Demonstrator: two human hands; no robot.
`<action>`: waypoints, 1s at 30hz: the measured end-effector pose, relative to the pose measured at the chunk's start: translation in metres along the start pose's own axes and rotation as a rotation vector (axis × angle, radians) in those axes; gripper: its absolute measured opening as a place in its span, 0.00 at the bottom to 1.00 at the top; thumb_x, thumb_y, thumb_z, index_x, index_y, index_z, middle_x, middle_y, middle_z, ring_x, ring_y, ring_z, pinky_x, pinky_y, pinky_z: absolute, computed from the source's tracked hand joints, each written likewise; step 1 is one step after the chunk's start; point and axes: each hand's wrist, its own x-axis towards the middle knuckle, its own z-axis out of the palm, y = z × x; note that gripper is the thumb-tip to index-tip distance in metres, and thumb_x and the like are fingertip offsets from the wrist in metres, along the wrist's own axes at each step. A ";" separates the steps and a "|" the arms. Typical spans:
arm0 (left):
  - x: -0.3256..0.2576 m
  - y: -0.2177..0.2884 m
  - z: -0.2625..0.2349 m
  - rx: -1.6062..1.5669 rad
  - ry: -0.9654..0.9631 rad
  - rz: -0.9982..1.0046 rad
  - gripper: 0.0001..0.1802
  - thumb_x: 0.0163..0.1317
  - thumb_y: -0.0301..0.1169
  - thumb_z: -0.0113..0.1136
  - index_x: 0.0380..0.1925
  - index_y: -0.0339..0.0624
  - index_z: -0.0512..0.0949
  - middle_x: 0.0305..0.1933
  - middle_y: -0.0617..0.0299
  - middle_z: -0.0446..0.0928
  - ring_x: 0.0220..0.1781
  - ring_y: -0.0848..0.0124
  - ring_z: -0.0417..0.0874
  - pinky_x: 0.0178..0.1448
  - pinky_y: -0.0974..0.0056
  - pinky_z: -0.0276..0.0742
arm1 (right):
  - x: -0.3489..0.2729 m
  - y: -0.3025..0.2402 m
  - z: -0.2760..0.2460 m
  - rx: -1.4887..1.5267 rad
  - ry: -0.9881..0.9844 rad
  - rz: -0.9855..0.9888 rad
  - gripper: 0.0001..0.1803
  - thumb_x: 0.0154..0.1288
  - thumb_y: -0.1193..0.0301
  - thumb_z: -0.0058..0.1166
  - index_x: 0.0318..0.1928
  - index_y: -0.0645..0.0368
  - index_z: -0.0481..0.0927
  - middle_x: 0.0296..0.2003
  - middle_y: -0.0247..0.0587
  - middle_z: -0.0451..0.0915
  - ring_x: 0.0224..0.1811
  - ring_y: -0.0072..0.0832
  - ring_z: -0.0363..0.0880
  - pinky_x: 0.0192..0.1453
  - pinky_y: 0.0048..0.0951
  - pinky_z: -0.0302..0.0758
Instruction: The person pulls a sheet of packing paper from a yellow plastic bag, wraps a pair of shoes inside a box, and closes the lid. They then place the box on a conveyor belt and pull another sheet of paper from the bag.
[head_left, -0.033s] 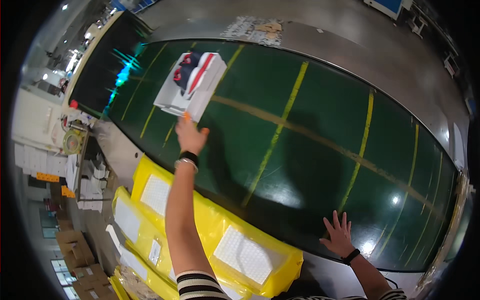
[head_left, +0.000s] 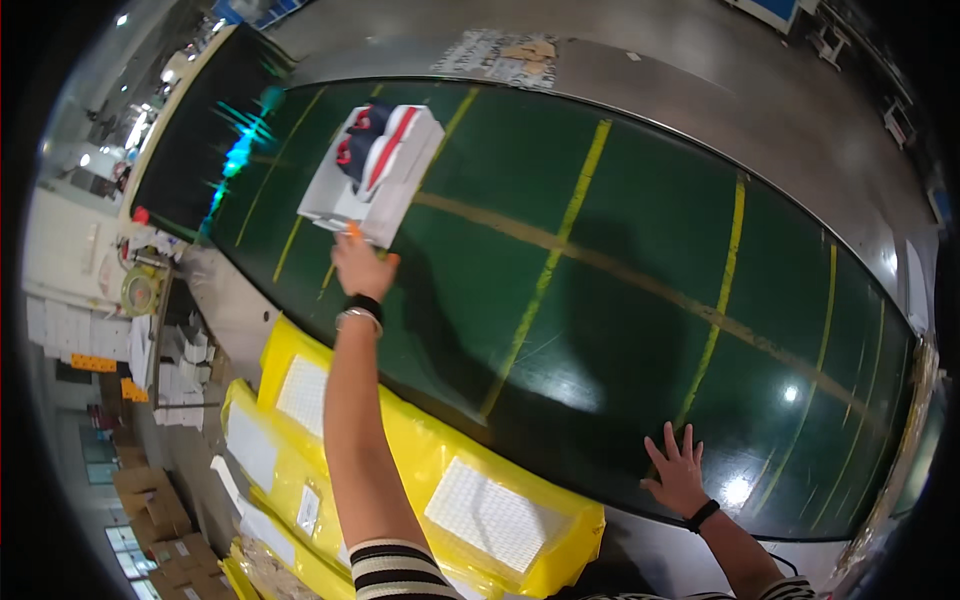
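Observation:
A white box (head_left: 372, 175) with red and dark blue items on top lies on the green conveyor belt (head_left: 620, 330), which has yellow lines. My left arm stretches out to it, and my left hand (head_left: 362, 265) grips the box's near edge, a small orange bit showing at the fingertips. A black band and a bracelet sit on that wrist. My right hand (head_left: 676, 468) rests flat on the belt near its front edge, fingers spread and holding nothing, with a black band on the wrist.
Yellow plastic parcels (head_left: 440, 480) with white labels are piled against the belt's near side under my left arm. Cardboard boxes (head_left: 150, 500) and stacked white items (head_left: 180, 370) stand at the left. A grey floor (head_left: 700, 70) lies beyond the belt.

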 end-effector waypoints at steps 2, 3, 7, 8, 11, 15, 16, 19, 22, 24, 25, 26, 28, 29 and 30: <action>0.029 0.002 0.018 0.109 0.034 -0.226 0.52 0.45 0.41 0.76 0.69 0.41 0.58 0.77 0.41 0.47 0.75 0.42 0.56 0.74 0.45 0.56 | 0.003 0.003 0.001 -0.051 -0.039 -0.018 0.45 0.50 0.57 0.70 0.70 0.41 0.66 0.75 0.51 0.49 0.75 0.69 0.41 0.68 0.77 0.49; 0.038 0.007 0.026 0.168 -0.044 -0.255 0.52 0.44 0.42 0.75 0.70 0.48 0.59 0.78 0.45 0.47 0.76 0.43 0.54 0.75 0.42 0.54 | 0.005 0.006 0.003 -0.063 -0.036 -0.027 0.46 0.48 0.58 0.72 0.69 0.39 0.66 0.74 0.51 0.50 0.75 0.69 0.41 0.68 0.77 0.49; 0.046 0.043 0.040 0.287 -0.166 -0.085 0.46 0.43 0.39 0.73 0.66 0.54 0.64 0.72 0.54 0.61 0.75 0.47 0.59 0.76 0.38 0.51 | 0.007 0.010 -0.001 -0.028 -0.034 -0.027 0.45 0.48 0.58 0.71 0.69 0.38 0.67 0.74 0.49 0.51 0.74 0.69 0.43 0.68 0.77 0.50; 0.044 0.054 0.038 0.268 -0.184 0.086 0.45 0.42 0.38 0.73 0.64 0.54 0.66 0.69 0.54 0.67 0.73 0.50 0.64 0.75 0.39 0.52 | 0.006 0.011 -0.001 -0.022 -0.027 -0.020 0.45 0.48 0.58 0.71 0.69 0.38 0.67 0.74 0.49 0.51 0.74 0.69 0.43 0.68 0.77 0.50; -0.019 0.111 0.053 -0.163 -0.197 0.449 0.40 0.40 0.34 0.72 0.59 0.46 0.70 0.57 0.52 0.75 0.61 0.56 0.76 0.69 0.44 0.63 | 0.002 0.010 0.000 -0.033 -0.004 -0.031 0.46 0.47 0.58 0.72 0.69 0.37 0.67 0.74 0.48 0.52 0.74 0.68 0.43 0.68 0.77 0.50; -0.177 0.211 0.059 -0.426 -0.183 0.689 0.28 0.48 0.23 0.66 0.52 0.42 0.72 0.41 0.52 0.78 0.45 0.50 0.79 0.47 0.50 0.76 | -0.010 0.026 0.004 -0.012 0.000 -0.042 0.45 0.49 0.58 0.70 0.69 0.36 0.67 0.75 0.46 0.51 0.75 0.67 0.43 0.66 0.78 0.52; -0.215 0.221 0.060 -0.399 -0.142 0.787 0.23 0.55 0.24 0.60 0.53 0.43 0.72 0.39 0.52 0.79 0.42 0.50 0.80 0.45 0.51 0.77 | -0.011 0.026 0.005 0.006 -0.010 -0.066 0.43 0.49 0.58 0.69 0.69 0.36 0.68 0.75 0.45 0.50 0.75 0.67 0.43 0.65 0.79 0.52; -0.320 0.254 0.050 -0.293 -0.305 0.982 0.17 0.59 0.27 0.55 0.50 0.47 0.73 0.38 0.53 0.77 0.39 0.54 0.80 0.39 0.52 0.77 | -0.016 0.036 -0.022 0.368 -0.078 -0.043 0.27 0.54 0.61 0.66 0.57 0.40 0.80 0.68 0.41 0.66 0.72 0.54 0.57 0.62 0.64 0.65; -0.411 0.242 0.038 -0.736 -0.310 1.221 0.15 0.60 0.28 0.53 0.49 0.49 0.73 0.34 0.57 0.77 0.35 0.58 0.81 0.36 0.54 0.77 | -0.071 0.010 -0.101 0.334 0.257 -0.318 0.16 0.52 0.65 0.65 0.44 0.41 0.86 0.52 0.31 0.80 0.66 0.38 0.67 0.58 0.48 0.71; -0.478 0.257 -0.015 -0.538 -0.273 1.392 0.18 0.59 0.29 0.54 0.51 0.48 0.74 0.31 0.60 0.77 0.33 0.61 0.81 0.34 0.55 0.76 | -0.123 0.021 -0.153 0.025 0.525 -0.384 0.18 0.46 0.64 0.68 0.42 0.41 0.85 0.55 0.34 0.77 0.68 0.41 0.64 0.63 0.46 0.66; -0.510 0.260 -0.034 -0.375 -0.319 1.451 0.20 0.59 0.31 0.54 0.53 0.48 0.74 0.30 0.62 0.78 0.32 0.62 0.81 0.34 0.55 0.76 | -0.147 0.031 -0.169 0.014 0.562 -0.330 0.18 0.46 0.64 0.68 0.42 0.41 0.85 0.55 0.34 0.77 0.68 0.41 0.64 0.63 0.46 0.66; -0.546 0.254 -0.039 -0.353 -0.346 1.510 0.20 0.59 0.29 0.53 0.53 0.48 0.74 0.30 0.61 0.78 0.32 0.62 0.81 0.35 0.55 0.76 | -0.169 0.037 -0.186 -0.175 0.636 -0.381 0.22 0.39 0.62 0.71 0.42 0.41 0.85 0.57 0.34 0.75 0.68 0.43 0.63 0.64 0.46 0.64; -0.617 0.237 -0.040 -0.320 -0.457 1.596 0.21 0.58 0.27 0.52 0.54 0.47 0.74 0.31 0.60 0.79 0.33 0.60 0.81 0.35 0.55 0.76 | -0.202 0.080 -0.181 -0.503 0.506 -0.397 0.33 0.27 0.52 0.75 0.44 0.35 0.84 0.64 0.33 0.69 0.70 0.50 0.55 0.68 0.52 0.56; -0.650 0.233 -0.039 -0.315 -0.548 1.629 0.22 0.58 0.26 0.51 0.55 0.47 0.73 0.31 0.59 0.79 0.34 0.59 0.81 0.36 0.54 0.76 | -0.217 0.111 -0.165 -0.573 0.199 -0.299 0.36 0.25 0.45 0.74 0.45 0.30 0.86 0.61 0.31 0.74 0.71 0.46 0.59 0.70 0.62 0.49; -0.681 0.225 -0.029 -0.294 -0.576 1.624 0.24 0.57 0.26 0.51 0.57 0.48 0.73 0.31 0.58 0.80 0.35 0.58 0.82 0.37 0.54 0.76 | -0.222 0.138 -0.147 -0.413 -0.232 -0.116 0.36 0.25 0.39 0.73 0.43 0.30 0.87 0.51 0.27 0.83 0.64 0.47 0.70 0.69 0.68 0.46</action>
